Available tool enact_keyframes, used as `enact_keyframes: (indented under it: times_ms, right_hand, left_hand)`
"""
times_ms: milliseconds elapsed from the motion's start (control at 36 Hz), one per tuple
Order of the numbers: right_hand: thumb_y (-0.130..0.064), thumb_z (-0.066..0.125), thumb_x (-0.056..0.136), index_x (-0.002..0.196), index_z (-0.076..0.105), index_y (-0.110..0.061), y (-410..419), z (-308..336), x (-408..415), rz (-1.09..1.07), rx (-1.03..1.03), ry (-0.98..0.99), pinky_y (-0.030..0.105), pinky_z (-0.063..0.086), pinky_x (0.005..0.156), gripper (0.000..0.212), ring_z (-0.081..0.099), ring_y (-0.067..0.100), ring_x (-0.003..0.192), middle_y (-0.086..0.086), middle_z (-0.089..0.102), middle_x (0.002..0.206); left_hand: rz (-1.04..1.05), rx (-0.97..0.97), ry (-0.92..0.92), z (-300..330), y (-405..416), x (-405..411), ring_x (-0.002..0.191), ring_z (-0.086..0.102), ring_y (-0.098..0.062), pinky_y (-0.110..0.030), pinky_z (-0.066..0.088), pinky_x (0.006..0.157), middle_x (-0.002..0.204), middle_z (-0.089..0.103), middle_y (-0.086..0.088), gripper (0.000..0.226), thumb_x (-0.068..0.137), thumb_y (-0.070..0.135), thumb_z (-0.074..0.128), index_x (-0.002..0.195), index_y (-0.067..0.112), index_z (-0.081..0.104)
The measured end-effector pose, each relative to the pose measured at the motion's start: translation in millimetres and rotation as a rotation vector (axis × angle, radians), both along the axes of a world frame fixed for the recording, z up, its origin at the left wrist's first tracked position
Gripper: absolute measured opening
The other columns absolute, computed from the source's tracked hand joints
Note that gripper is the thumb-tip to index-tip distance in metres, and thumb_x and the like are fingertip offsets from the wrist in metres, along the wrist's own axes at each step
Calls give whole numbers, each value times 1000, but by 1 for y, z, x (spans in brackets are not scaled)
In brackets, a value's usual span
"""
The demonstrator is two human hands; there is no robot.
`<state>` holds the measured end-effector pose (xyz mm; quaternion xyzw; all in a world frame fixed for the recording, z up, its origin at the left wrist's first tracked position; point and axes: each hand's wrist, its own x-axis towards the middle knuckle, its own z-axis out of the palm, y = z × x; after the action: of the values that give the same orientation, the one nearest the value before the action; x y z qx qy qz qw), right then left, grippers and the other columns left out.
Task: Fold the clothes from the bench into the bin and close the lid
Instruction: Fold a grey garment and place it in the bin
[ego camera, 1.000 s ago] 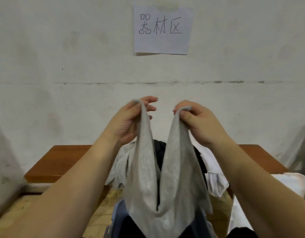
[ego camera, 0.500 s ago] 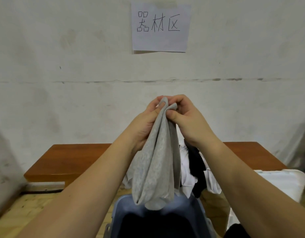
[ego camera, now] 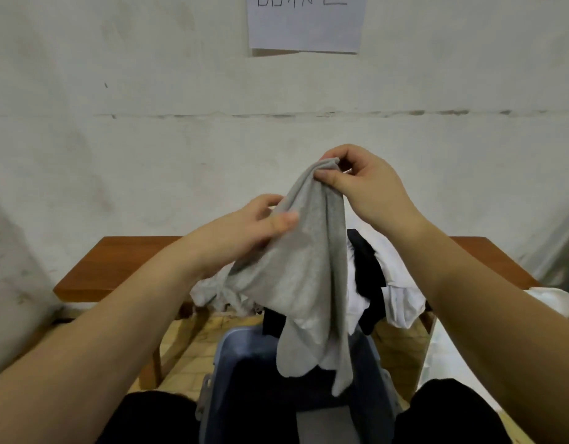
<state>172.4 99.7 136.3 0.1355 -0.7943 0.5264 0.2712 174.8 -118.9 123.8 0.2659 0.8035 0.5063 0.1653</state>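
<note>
the paper sign (ego camera: 305, 24) is cut off at the top edge, and my arms hide much of the bench (ego camera: 116, 267). my right hand (ego camera: 366, 187) pinches the grey garment (ego camera: 302, 270) at its top, frame centre; my left hand (ego camera: 244, 232) grips its left edge lower down, thumb pressed on the cloth, which hangs over the blue bin (ego camera: 222, 363).

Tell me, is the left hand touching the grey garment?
Touching. The head view shows the left hand pinching the grey garment at its side edge, thumb lying on the cloth.

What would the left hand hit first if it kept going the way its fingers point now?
The left hand already grips the grey cloth, its fingers pointing right. Pushed on, it would probably meet more of that cloth, then perhaps the right hand, though depth is unclear.
</note>
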Motion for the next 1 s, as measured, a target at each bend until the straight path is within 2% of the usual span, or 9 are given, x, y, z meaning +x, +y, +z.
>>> enact_keyframes:
  times_ms: [56,139,194,278,472,611,750,861,1000]
  right_hand:
    - [-22,75,84,81,68,-37,3,-2,-3,-28,-6,16,31,47,83,17,57,0,79,-27,65,78]
    - [-24,73,87,83,67,-35,8,-5,-4,-65,1,20,19,46,79,14,56,-3,78,-28,64,77]
    - [-25,73,87,82,66,-34,15,-8,-3,-94,-6,0,19,45,76,12,56,-1,77,-25,64,78]
    - [-25,73,87,82,67,-32,25,-13,-1,-107,-31,-55,22,46,74,10,56,3,75,-15,64,80]
    - [-27,72,88,86,68,-26,47,-26,-1,-164,20,-158,12,38,59,4,48,-4,59,-13,59,72]
    - [-24,70,89,87,68,-26,55,-34,-5,-174,19,-219,9,35,51,4,46,-2,50,-17,59,61]
    - [-19,62,95,87,60,-21,56,-32,-7,-115,-104,-205,20,42,53,9,53,8,50,-14,61,64]
    - [-19,61,97,89,58,-21,53,-40,-17,-77,-136,-305,25,39,50,9,59,10,48,-8,63,66]
    - [-18,61,96,89,56,-19,57,-39,-29,-63,-215,-315,21,39,46,9,60,10,50,-7,64,66]
  left_hand:
    - [31,-282,125,-10,-4,8,95,62,7,-19,50,76,116,59,23,67,71,65,75,127,43,43]
    - [175,-485,331,-26,-11,6,79,60,-5,-26,47,66,89,63,14,15,86,36,69,94,36,57]
    - [276,-459,339,-27,-19,0,76,60,-18,-31,42,62,82,63,2,6,89,30,64,85,26,61]
    - [352,-323,296,-22,-32,-13,82,61,-30,-44,48,71,89,65,-14,21,87,34,68,89,13,65]
    - [461,76,101,-17,-36,-50,74,47,-17,-31,34,62,76,55,-1,19,83,16,74,79,13,56]
    - [452,102,161,-14,-36,-63,65,46,-12,-28,33,59,68,53,1,24,84,18,74,74,15,53]
    - [434,89,313,-7,-35,-70,45,46,-12,-27,37,51,49,54,3,20,87,20,73,77,14,56]
    - [412,6,276,-12,-31,-80,40,43,-19,-27,32,44,49,51,-13,18,90,21,70,80,14,57]
    - [385,102,161,-12,-30,-99,35,48,-14,-26,33,43,46,54,5,16,93,15,65,82,16,55]
